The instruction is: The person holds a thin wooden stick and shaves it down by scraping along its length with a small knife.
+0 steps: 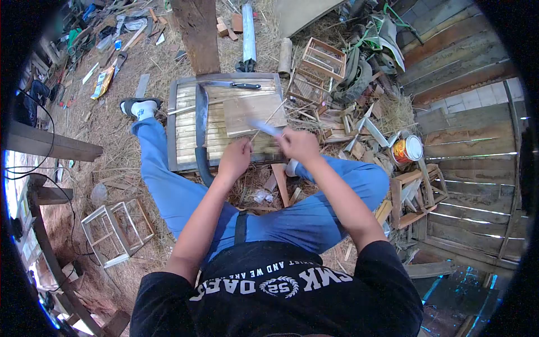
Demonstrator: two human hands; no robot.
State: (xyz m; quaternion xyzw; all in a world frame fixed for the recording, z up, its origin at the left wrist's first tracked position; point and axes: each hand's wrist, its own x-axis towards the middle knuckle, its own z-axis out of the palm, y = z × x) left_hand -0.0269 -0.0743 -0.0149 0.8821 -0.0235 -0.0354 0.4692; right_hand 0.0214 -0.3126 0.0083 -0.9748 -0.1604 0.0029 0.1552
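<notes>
My left hand is closed on the near end of a thin wooden stick, which slants away over a flat wooden board. In my right hand is a knife; its pale blade is smeared by motion and points left, close to the stick. I cannot tell whether blade and stick touch. The board lies on a framed slatted wooden panel in front of me. A long machete with a dark handle rests on the panel's left part, and a black-handled kitchen knife lies along its far edge.
A wooden post rises just beyond the panel. Small wooden frames, a tyre and scrap wood crowd the right, near a lidded tin. Another slatted frame lies at left. A plank wall bounds the right side.
</notes>
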